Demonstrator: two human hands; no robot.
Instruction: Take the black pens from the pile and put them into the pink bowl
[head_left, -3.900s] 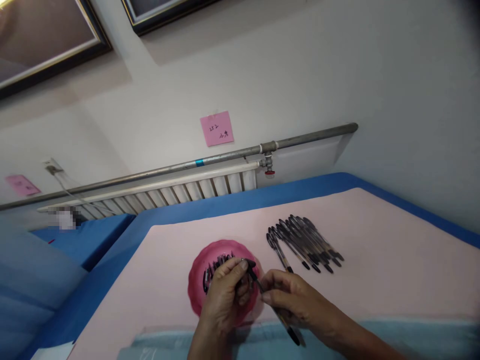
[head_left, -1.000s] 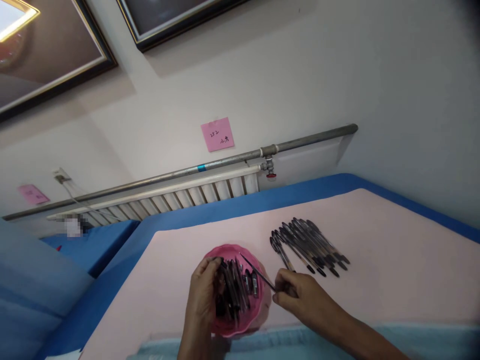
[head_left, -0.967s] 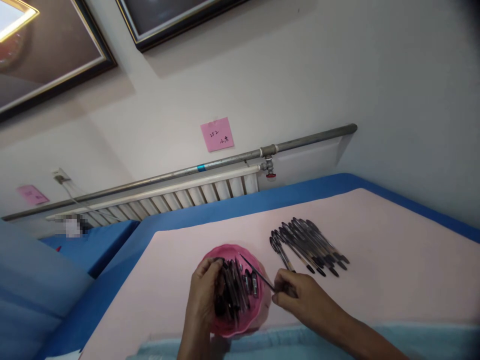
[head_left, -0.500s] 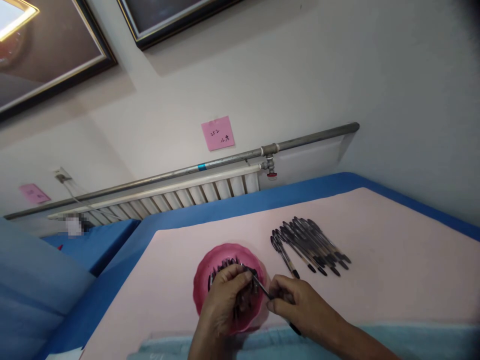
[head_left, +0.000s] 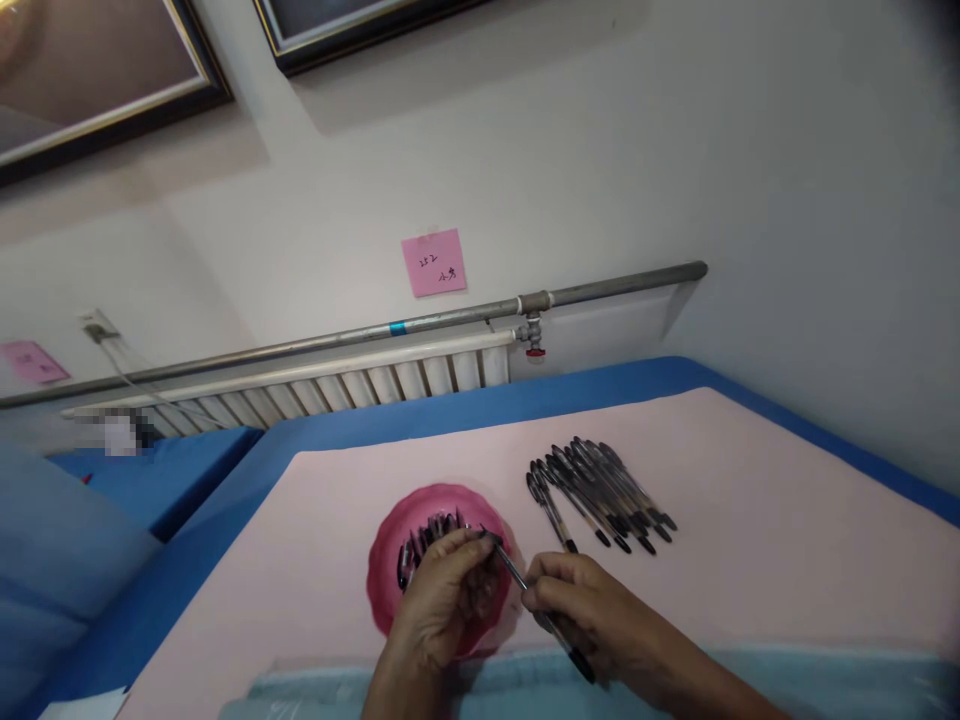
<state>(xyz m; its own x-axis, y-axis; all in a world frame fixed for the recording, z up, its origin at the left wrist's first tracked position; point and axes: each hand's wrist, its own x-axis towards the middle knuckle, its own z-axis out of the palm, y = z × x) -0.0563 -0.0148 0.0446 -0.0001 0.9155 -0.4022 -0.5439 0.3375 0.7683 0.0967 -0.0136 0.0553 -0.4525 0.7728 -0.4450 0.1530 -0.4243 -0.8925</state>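
Over the pink scalloped bowl (head_left: 382,530), my left hand (head_left: 442,585) is closed, its thumb and forefinger pinching a small black piece that looks like a pen cap (head_left: 492,537). My right hand (head_left: 585,605) is wrapped round a clear-barrelled pen (head_left: 514,571). The pen slants from the left fingertips down to its black end (head_left: 581,664) below the right hand. Whether the cap sits on the pen's tip is too small to tell. Short dark pieces (head_left: 431,535), like pen caps, lie in the bowl, partly hidden by my left hand.
A pile of black pens (head_left: 607,490) lies right of the bowl on the pink sheet (head_left: 750,520), over a blue table cover (head_left: 637,378). Folded light-blue cloth (head_left: 315,690) lies along the near edge. A radiator (head_left: 390,380) and pipe (head_left: 615,288) run along the wall behind.
The view has shifted slightly, moving the bowl and pile leftward. Both hands stay on the pen pieces; more of the pen shows below my right hand.
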